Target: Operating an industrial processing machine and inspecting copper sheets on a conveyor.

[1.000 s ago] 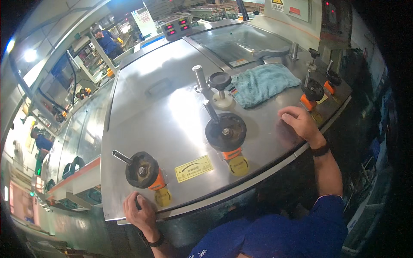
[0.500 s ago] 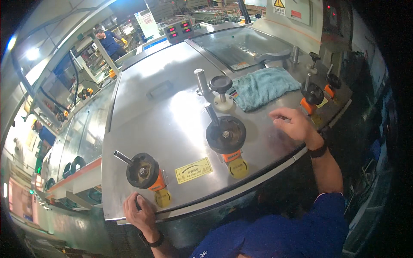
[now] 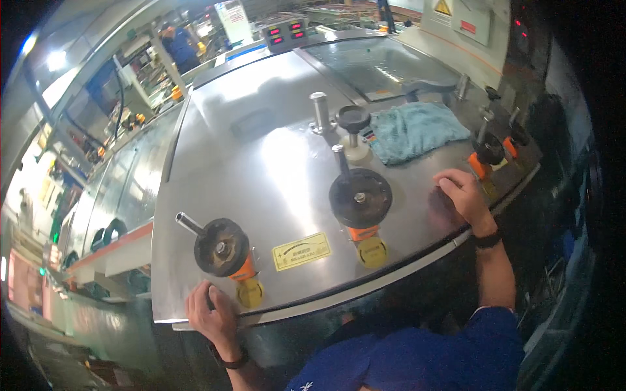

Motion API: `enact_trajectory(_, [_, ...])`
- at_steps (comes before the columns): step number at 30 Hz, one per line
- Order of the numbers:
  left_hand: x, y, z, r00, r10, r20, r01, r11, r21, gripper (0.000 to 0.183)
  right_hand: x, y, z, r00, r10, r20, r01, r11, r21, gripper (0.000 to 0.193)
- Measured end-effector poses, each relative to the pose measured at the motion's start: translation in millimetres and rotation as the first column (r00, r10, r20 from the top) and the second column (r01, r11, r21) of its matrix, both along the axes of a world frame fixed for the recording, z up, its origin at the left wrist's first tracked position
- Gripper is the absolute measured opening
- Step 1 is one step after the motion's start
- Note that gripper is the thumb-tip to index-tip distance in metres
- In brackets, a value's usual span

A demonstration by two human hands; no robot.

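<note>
A broad stainless-steel machine cover [image 3: 208,156] lies in front of me. My left hand [image 3: 212,317] rests on its near left corner, fingers curled in, with nothing seen in them. Just above that hand stands a black handwheel [image 3: 222,247] with a metal crank handle and an orange counter below it. My right hand [image 3: 464,199] leans on the cover at the right, loosely closed, with no object visible in it. A second black handwheel [image 3: 360,198] sits left of this hand. Beyond it lies a crumpled light-blue cloth [image 3: 417,132].
A black knob [image 3: 353,120] and a metal post [image 3: 319,112] rise from the cover's middle. More handwheels [image 3: 489,150] stand at the right edge. At the back are a glass panel [image 3: 372,62] and a red-digit display [image 3: 285,34]. A person [image 3: 179,49] stands far left.
The view has shifted, so the cover and wheels sit slightly differently in it. Both hands stay resting on the cover, and the right one's fingers look a little more curled.
</note>
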State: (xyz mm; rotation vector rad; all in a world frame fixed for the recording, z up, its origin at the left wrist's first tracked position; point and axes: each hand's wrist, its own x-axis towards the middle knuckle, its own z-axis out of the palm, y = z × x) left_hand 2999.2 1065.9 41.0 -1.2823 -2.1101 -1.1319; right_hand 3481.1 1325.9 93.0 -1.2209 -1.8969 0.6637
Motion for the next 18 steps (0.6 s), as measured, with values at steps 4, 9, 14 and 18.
enact_trajectory(4, [-1, 2, 0, 0.999, 0.032, -0.019, -0.032, 0.999, 0.023, 0.017, -6, 2, -5, 1.000, -0.004, 0.009, 0.004, 1.000, 0.011, 0.022])
enact_trajectory(9, [-5, 7, 0, 0.998, 0.033, -0.049, -0.028, 0.996, 0.088, 0.015, 1, 2, -20, 1.000, 0.014, 0.002, -0.014, 1.000, -0.016, 0.024])
enact_trajectory(14, [-5, -2, 3, 0.997, 0.046, -0.058, -0.040, 0.995, 0.096, 0.012, 20, 0, -24, 0.995, 0.093, 0.037, -0.092, 0.996, -0.023, 0.026])
enact_trajectory(18, [-6, -9, 10, 0.998, 0.033, -0.046, -0.029, 0.996, 0.086, 0.009, 22, 5, -39, 0.999, 0.049, -0.004, -0.049, 0.998, -0.029, 0.030])
